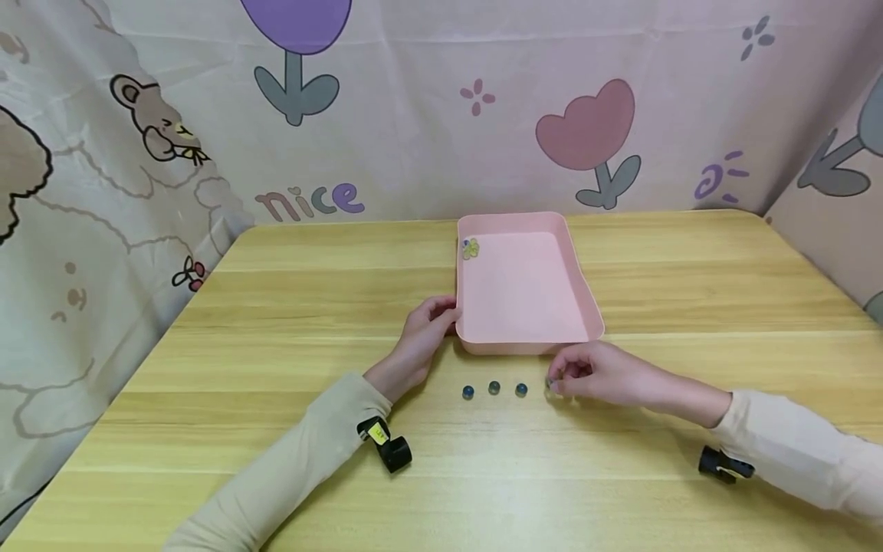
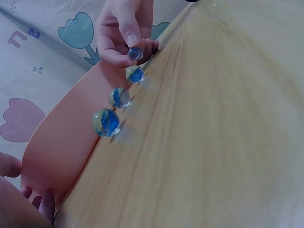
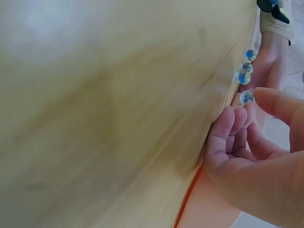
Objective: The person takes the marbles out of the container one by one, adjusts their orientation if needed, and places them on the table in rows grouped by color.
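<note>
My right hand (image 1: 595,373) pinches a clear glass marble (image 3: 247,98) between thumb and fingertip, just in front of the tray's near right corner. Left of it, three glass marbles with blue swirls stand in a row on the table: a left one (image 1: 468,392), a middle one (image 1: 494,388) and a right one (image 1: 521,389). A shallow pink tray (image 1: 527,349) lies behind them. At the tray's near left corner my left hand (image 1: 422,337) holds its side wall, thumb and fingers against it; some of those fingers are hidden in the head view.
Inside the tray's far left corner is a small yellow flower-like shape (image 1: 471,248) with a blue spot, too small to make out. The wooden table (image 1: 331,299) ends at a patterned cloth (image 1: 414,115) behind and at the sides. Each wrist bears a small black camera.
</note>
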Demonstrator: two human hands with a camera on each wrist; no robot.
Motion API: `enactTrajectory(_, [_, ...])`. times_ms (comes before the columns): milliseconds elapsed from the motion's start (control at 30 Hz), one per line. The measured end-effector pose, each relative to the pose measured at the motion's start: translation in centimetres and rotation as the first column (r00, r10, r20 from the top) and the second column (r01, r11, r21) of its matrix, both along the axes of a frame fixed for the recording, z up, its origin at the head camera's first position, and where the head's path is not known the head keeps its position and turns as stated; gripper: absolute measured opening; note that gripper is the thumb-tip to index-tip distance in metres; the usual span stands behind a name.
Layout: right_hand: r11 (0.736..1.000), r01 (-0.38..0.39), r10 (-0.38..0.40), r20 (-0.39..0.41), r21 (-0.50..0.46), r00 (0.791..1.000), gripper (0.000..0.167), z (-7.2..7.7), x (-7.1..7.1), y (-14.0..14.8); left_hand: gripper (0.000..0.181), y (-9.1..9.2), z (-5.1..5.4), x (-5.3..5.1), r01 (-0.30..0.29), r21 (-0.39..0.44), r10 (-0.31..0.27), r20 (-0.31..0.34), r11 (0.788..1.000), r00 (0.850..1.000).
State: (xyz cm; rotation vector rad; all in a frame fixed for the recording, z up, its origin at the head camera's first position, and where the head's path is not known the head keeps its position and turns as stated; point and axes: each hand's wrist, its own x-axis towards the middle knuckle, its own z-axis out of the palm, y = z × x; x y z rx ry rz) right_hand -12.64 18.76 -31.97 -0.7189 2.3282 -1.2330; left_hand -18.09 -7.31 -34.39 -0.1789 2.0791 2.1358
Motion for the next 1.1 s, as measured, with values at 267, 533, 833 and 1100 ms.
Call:
enactTrajectory(267, [1.000,0.012,-0.012,0.009,0.010,1.000,0.005,0.06,0.08,-0.15,0.034,-0.08,-0.15,-0.07,0.001,0.007,-0.001,0.012,1.000,1.000])
enactTrajectory(533, [1.000,0.008,-0.008,-0.005,0.021,1.000,0.004,-0.01,0.07,-0.45,0.034,-0.17,-0.08,-0.04,0.004,0.012,-0.004,0.012,1.000,1.000])
enactTrajectory(833, [1.000,0.006,-0.005,-0.007,0.030,1.000,0.004,0.04,0.06,-0.43,0.033,-0.11,0.02,-0.10,0.008,0.012,-0.008,0.007,1.000,1.000])
enactTrajectory(1100, [0.999,0.016,-0.016,-0.018,0.043,1.000,0.006,-0.07,0.07,-0.53,0.034,-0.06,-0.03,-0.18,0.010,0.011,-0.010,0.018,1.000,1.000])
